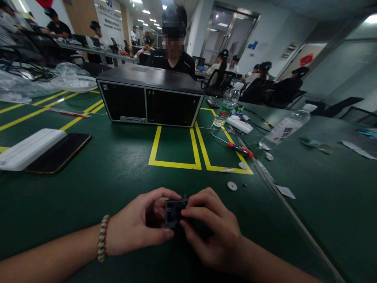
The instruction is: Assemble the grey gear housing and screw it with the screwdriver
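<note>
1. The left hand [129, 226] is clamping one small dark housing [169, 218] between thumb and fingers, apparently steadying it with its hollow side visible.
2. The right hand [216, 226] is bringing its fingertips together at the housing's right side; whether they are pinching its edge or a smaller piece, one cannot tell.
3. Both hands are holding the housing above the near part of the table [118, 182], probably for a close view.
4. Just beyond, one white ring [232, 186] and one screwdriver [240, 149] are lying to the right, presumably within easy reach.
5. Farther out, one phone [63, 151] is lying beside one white box [33, 149] at left, two bottles [227, 106] are standing at right, and one large black case [171, 106] is sitting ahead.
</note>
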`<state>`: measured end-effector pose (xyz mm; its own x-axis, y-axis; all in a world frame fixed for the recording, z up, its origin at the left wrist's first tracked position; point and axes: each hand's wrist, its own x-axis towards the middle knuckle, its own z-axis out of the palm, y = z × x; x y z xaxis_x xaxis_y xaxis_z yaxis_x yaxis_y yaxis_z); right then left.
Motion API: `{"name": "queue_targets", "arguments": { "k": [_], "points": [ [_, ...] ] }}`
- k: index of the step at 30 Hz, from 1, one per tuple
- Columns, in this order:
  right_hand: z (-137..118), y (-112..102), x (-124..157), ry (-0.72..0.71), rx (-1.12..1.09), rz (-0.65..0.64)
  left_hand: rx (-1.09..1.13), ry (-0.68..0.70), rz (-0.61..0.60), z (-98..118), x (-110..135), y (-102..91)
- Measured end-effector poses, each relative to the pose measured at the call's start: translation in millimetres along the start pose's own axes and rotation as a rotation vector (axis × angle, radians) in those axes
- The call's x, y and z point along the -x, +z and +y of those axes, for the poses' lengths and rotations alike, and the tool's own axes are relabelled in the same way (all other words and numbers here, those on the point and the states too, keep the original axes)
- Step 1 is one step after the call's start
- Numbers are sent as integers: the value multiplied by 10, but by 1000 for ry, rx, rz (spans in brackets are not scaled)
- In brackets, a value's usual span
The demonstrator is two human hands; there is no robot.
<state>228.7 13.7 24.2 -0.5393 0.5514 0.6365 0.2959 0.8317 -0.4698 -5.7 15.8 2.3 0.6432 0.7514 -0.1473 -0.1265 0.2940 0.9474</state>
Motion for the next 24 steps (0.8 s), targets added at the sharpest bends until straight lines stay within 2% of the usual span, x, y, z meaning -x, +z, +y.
{"name": "queue_targets", "arguments": {
  "k": [13,24],
  "points": [
    [27,-56,9,-118,183,-93,4,9,-7,-23,8,4],
    [70,-60,-2,-81,221,-147,-30,-2,4,-10,12,-5]
  ]
}}
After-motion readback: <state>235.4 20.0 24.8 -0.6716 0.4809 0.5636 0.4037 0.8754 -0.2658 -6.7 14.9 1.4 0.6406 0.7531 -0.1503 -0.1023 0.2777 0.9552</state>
